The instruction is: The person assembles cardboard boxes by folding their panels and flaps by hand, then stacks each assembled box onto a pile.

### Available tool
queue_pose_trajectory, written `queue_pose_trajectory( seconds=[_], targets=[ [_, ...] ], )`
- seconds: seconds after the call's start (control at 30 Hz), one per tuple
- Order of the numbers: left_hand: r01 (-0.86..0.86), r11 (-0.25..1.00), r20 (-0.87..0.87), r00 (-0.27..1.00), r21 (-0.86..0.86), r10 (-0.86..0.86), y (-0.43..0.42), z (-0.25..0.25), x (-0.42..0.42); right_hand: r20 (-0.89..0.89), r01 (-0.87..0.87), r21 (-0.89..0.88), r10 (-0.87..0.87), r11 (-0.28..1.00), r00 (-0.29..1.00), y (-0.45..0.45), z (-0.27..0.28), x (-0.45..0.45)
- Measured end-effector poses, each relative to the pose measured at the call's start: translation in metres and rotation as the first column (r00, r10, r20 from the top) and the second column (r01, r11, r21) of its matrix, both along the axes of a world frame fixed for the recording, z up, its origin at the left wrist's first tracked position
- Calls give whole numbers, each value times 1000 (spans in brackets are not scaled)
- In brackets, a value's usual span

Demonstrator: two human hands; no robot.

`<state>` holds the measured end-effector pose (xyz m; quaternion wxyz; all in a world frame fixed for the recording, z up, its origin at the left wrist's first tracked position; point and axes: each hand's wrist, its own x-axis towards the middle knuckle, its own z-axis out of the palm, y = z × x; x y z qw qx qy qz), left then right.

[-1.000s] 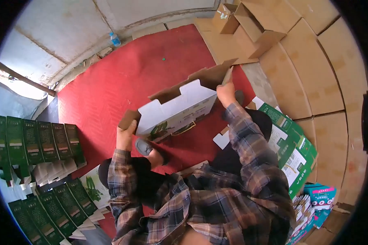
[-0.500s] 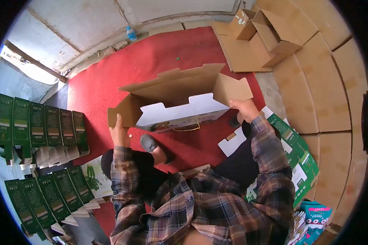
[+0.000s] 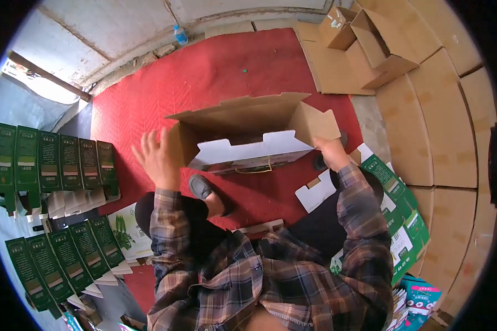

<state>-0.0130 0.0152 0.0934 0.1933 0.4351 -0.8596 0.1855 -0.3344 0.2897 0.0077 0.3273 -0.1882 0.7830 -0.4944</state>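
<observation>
An open-topped cardboard carton [image 3: 243, 157] is in front of me, brown inside, with a white tabbed near panel and a thin cord handle. Its far wall and side flaps stand up. My right hand [image 3: 332, 152] grips the lower edge of the right side flap [image 3: 319, 124], fingers partly hidden. At the left end, my left hand [image 3: 159, 160] has its fingers spread beside the left flap, apparently holding nothing; whether the palm touches the flap I cannot tell.
Rows of green boxes [image 3: 49, 165] stand at left. Flat green-and-white cartons [image 3: 400, 220] lie at right, beside stacked brown boxes [image 3: 408, 127]. Open brown cartons [image 3: 370, 49] and a blue-capped bottle [image 3: 180, 35] are at the back of the red mat [image 3: 204, 71].
My left hand has let go of the left flap, its fingers now spread and raised. My right hand remains on the right flap. The carton has shifted slightly.
</observation>
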Motion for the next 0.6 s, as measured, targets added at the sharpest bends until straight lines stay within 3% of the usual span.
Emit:
queue_pose_trajectory(
  seconds=[0.07, 0.1, 0.17, 0.2, 0.23, 0.27, 0.3, 0.33, 0.37, 0.4, 0.43, 0.5, 0.6],
  targets=[
    [91, 988, 127, 986, 129, -107, 4, -6, -10, -132, -4, 68, 13, 998, 991, 3, -13, -2],
    [88, 992, 176, 979, 88, -102, 6, -12, -15, -108, 6, 78, 2, 997, 994, 0, -8, 2],
    [143, 975, 133, 977, 169, -166, 5, -22, -16, -83, 16, 91, -8, 996, 997, -4, 4, 8],
    [199, 949, 83, 971, 244, -225, 5, -21, -18, -59, 2, -7, -3, 1000, 998, -7, 13, 10],
    [282, 845, -93, 959, 455, -270, 3, -17, -19, -35, -10, -105, 6, 994, 999, -8, 17, 11],
    [278, 846, -92, 960, 456, -266, 2, -16, -20, -34, -14, -104, 10, 994, 999, -7, 14, 9],
    [450, 607, -484, 867, 655, -119, 2, -15, -21, -82, -7, -14, 5, 1000, 997, -7, 11, 7],
    [663, 326, -731, 662, 674, 166, 2, -15, -21, -104, -3, 31, 7, 1000, 995, -6, 8, 7],
    [711, 297, -770, 604, 638, 207, 1, -18, -21, -125, 0, 76, 9, 997, 992, -6, 4, 6],
    [710, 299, -769, 604, 638, 208, 0, -21, -21, -78, 21, 3, -20, 1000, 997, -7, 5, 7],
    [675, 359, -746, 659, 644, 99, -1, -24, -21, -28, 44, -67, -46, 997, 999, -7, 6, 7],
    [548, 509, -588, 803, 664, -96, 0, -24, -23, -43, 57, -25, -58, 998, 997, -5, 3, 5],
    [502, 506, -561, 827, 702, -41, 5, -22, -31, -62, 66, 17, -65, 998, 996, -5, -1, 2]
  ],
)
